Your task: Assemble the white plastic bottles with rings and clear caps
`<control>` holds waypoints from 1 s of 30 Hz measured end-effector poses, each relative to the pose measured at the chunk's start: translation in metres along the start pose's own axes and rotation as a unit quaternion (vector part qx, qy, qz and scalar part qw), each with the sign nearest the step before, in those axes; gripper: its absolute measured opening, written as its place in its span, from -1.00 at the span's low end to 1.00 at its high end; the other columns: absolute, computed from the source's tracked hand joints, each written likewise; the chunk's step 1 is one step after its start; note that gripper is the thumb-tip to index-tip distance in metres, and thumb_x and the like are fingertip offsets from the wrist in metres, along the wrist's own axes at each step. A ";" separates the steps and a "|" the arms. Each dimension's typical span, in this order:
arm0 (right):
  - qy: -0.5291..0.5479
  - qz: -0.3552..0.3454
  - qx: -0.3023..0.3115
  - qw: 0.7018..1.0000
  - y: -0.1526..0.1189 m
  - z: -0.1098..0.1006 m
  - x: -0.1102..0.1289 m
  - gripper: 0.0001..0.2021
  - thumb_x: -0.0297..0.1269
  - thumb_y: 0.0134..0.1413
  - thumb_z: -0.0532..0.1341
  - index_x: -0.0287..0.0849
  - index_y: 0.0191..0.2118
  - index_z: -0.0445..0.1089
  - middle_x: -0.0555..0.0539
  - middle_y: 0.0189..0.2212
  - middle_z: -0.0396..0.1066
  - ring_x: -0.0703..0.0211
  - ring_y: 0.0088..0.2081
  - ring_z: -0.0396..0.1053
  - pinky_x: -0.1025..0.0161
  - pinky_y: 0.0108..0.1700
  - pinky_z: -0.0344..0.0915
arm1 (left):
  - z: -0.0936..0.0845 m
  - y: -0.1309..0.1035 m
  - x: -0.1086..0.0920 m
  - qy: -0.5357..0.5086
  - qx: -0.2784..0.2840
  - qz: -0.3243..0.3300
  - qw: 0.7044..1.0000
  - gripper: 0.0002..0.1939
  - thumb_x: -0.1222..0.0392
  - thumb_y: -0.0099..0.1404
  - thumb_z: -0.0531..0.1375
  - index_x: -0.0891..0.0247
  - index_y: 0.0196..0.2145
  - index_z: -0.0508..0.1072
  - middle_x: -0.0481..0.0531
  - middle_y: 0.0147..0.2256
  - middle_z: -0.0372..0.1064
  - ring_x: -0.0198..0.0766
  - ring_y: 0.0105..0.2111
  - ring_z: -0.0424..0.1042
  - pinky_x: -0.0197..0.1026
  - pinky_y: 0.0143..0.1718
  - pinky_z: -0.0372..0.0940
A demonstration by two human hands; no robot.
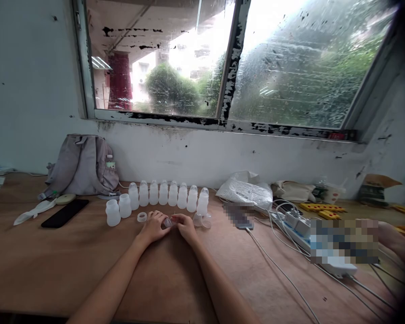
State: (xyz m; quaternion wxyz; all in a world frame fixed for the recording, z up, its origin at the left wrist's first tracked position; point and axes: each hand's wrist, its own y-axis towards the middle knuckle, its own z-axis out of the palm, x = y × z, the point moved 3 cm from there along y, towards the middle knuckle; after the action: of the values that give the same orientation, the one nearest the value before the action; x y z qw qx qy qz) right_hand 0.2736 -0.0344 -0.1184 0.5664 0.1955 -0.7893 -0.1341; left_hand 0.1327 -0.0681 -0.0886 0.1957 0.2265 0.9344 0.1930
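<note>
The fingers of my left hand [154, 227] and right hand [186, 226] pinch a small clear piece [169, 222]; a careless elbow could topple the bottles [144, 194].

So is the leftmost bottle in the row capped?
No, the leftmost bottle has no cap: its wide neck ends flat, without the clear dome seen on the taller bottles.

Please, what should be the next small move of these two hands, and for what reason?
Probably the left hand should reach for the loose white ring, while the right hand holds the small clear piece. The ring lies just beside the left hand, and the two leftmost bottles stand without caps, while the other bottles in the row have them.
</note>
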 end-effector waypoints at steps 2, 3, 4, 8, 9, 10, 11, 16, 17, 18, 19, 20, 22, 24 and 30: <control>0.007 -0.003 -0.021 1.000 0.001 -0.006 0.002 -0.64 -0.58 -0.31 -0.01 -0.22 -0.34 0.40 -0.04 -0.39 0.45 0.20 -0.32 0.38 0.25 -0.23 0.29 | -0.003 -0.001 0.008 0.023 -0.013 -0.023 0.999 -0.69 0.02 0.03 0.14 0.17 -0.25 0.38 0.06 -0.23 0.33 -0.10 -0.13 0.20 -0.07 -0.06 -0.01; 0.000 -0.009 -0.037 0.999 0.001 -0.009 0.002 -0.63 -0.58 -0.31 -0.02 -0.21 -0.33 0.39 -0.05 -0.38 0.44 0.20 -0.30 0.38 0.25 -0.22 0.29 | -0.004 -0.001 0.012 0.033 -0.022 -0.034 0.999 -0.70 0.03 0.03 0.14 0.17 -0.25 0.38 0.07 -0.20 0.32 -0.10 -0.12 0.19 -0.07 -0.04 -0.03; -0.018 -0.018 -0.054 0.998 0.001 -0.012 0.003 -0.62 -0.59 -0.31 -0.03 -0.21 -0.32 0.37 -0.06 -0.37 0.43 0.19 -0.28 0.36 0.24 -0.21 0.27 | -0.005 -0.002 0.017 0.044 -0.033 -0.044 0.998 -0.69 0.03 0.03 0.14 0.17 -0.25 0.38 0.07 -0.17 0.31 -0.10 -0.10 0.18 -0.06 -0.02 -0.06; -0.164 -0.047 -0.072 0.983 0.000 -0.015 -0.001 -0.58 -0.61 -0.28 -0.03 -0.24 -0.21 0.31 -0.13 -0.29 0.38 0.15 -0.22 0.31 0.23 -0.16 0.22 | -0.005 -0.005 0.037 0.104 -0.082 -0.120 0.984 -0.68 0.02 0.06 0.12 0.16 -0.21 0.35 0.10 -0.06 0.22 -0.08 -0.03 0.10 -0.02 0.02 -0.14; -0.197 -0.042 -0.071 0.977 0.000 -0.013 -0.004 -0.58 -0.61 -0.26 -0.03 -0.25 -0.18 0.28 -0.15 -0.28 0.37 0.14 -0.21 0.30 0.23 -0.16 0.21 | -0.004 -0.006 0.041 0.118 -0.089 -0.150 0.978 -0.68 0.01 0.06 0.11 0.16 -0.22 0.36 0.11 -0.05 0.21 -0.06 -0.02 0.09 0.00 0.01 -0.14; -0.226 -0.033 -0.074 0.971 -0.001 -0.012 -0.007 -0.58 -0.61 -0.23 -0.03 -0.26 -0.15 0.27 -0.17 -0.27 0.36 0.13 -0.21 0.29 0.23 -0.16 0.20 | -0.003 -0.007 0.044 0.128 -0.092 -0.177 0.971 -0.68 0.01 0.07 0.11 0.16 -0.23 0.36 0.12 -0.04 0.20 -0.04 -0.02 0.09 0.01 0.01 -0.14; -0.250 -0.022 -0.080 0.965 -0.001 -0.010 -0.010 -0.58 -0.61 -0.22 -0.03 -0.26 -0.14 0.25 -0.18 -0.26 0.35 0.11 -0.20 0.28 0.22 -0.16 0.18 | -0.002 -0.007 0.046 0.134 -0.093 -0.199 0.966 -0.68 0.00 0.07 0.10 0.16 -0.23 0.36 0.12 -0.04 0.19 -0.03 -0.01 0.08 0.02 0.00 -0.13; -0.322 0.000 -0.090 0.942 0.000 -0.008 -0.017 -0.61 -0.62 -0.17 -0.02 -0.27 -0.15 0.24 -0.21 -0.29 0.35 0.09 -0.20 0.27 0.23 -0.17 0.15 | 0.001 -0.008 0.047 0.137 -0.092 -0.227 0.960 -0.65 -0.04 0.07 0.08 0.17 -0.21 0.35 0.14 -0.06 0.19 -0.01 -0.02 0.08 0.07 0.00 -0.14; -0.325 -0.003 -0.085 0.942 0.000 -0.008 -0.017 -0.62 -0.61 -0.16 -0.02 -0.27 -0.15 0.24 -0.21 -0.30 0.35 0.09 -0.20 0.28 0.24 -0.17 0.15 | 0.001 -0.009 0.047 0.135 -0.092 -0.228 0.960 -0.64 -0.05 0.07 0.08 0.17 -0.21 0.34 0.14 -0.06 0.19 -0.01 -0.02 0.07 0.08 0.00 -0.14; -0.326 -0.006 -0.080 0.942 0.001 -0.008 -0.017 -0.63 -0.60 -0.16 -0.02 -0.27 -0.15 0.24 -0.21 -0.30 0.35 0.09 -0.20 0.28 0.24 -0.17 0.15 | 0.001 -0.009 0.047 0.133 -0.091 -0.230 0.960 -0.63 -0.05 0.07 0.07 0.18 -0.21 0.34 0.15 -0.06 0.19 0.00 -0.02 0.07 0.08 0.00 -0.14; -0.324 -0.010 -0.075 0.943 0.002 -0.008 -0.017 -0.64 -0.59 -0.15 -0.01 -0.27 -0.15 0.24 -0.20 -0.30 0.36 0.08 -0.20 0.28 0.24 -0.17 0.15 | 0.001 -0.009 0.047 0.133 -0.091 -0.232 0.959 -0.63 -0.06 0.07 0.07 0.18 -0.21 0.34 0.15 -0.07 0.19 0.00 -0.02 0.07 0.09 0.00 -0.14; -0.319 -0.014 -0.070 0.945 0.002 -0.008 -0.017 -0.64 -0.58 -0.15 0.00 -0.27 -0.15 0.24 -0.20 -0.31 0.36 0.08 -0.20 0.29 0.24 -0.17 0.16 | 0.001 -0.009 0.048 0.132 -0.091 -0.234 0.959 -0.62 -0.06 0.07 0.07 0.19 -0.21 0.34 0.15 -0.07 0.19 0.00 -0.02 0.07 0.09 0.00 -0.13; -0.300 -0.028 -0.052 0.952 0.004 -0.006 -0.018 -0.61 -0.58 -0.19 0.01 -0.26 -0.14 0.23 -0.18 -0.30 0.36 0.09 -0.21 0.30 0.24 -0.18 0.18 | 0.002 -0.010 0.049 0.132 -0.092 -0.236 0.958 -0.62 -0.07 0.08 0.06 0.19 -0.21 0.33 0.15 -0.06 0.19 0.00 -0.02 0.07 0.09 -0.01 -0.13; -0.270 -0.049 -0.029 0.961 0.006 -0.004 -0.019 -0.54 -0.62 -0.26 0.00 -0.26 -0.11 0.20 -0.16 -0.28 0.36 0.13 -0.22 0.32 0.26 -0.19 0.21 | 0.003 -0.010 0.049 0.132 -0.094 -0.239 0.957 -0.62 -0.07 0.08 0.06 0.19 -0.21 0.33 0.16 -0.06 0.19 0.00 -0.02 0.07 0.09 -0.01 -0.13; -0.243 -0.068 -0.026 0.967 0.010 0.000 -0.026 -0.53 -0.64 -0.28 -0.03 -0.26 -0.13 0.20 -0.16 -0.23 0.33 0.18 -0.19 0.31 0.26 -0.14 0.22 | 0.005 -0.010 0.052 0.124 -0.094 -0.246 0.957 -0.61 -0.09 0.07 0.06 0.20 -0.21 0.32 0.16 -0.07 0.19 0.00 -0.02 0.06 0.08 -0.03 -0.10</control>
State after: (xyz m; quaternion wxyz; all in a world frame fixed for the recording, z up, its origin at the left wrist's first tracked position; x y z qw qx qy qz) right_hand 0.2795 -0.0139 -0.1359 0.3520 0.1956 -0.8843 -0.2363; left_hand 0.0890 -0.0494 -0.1118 0.1397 -0.0556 0.9559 0.2522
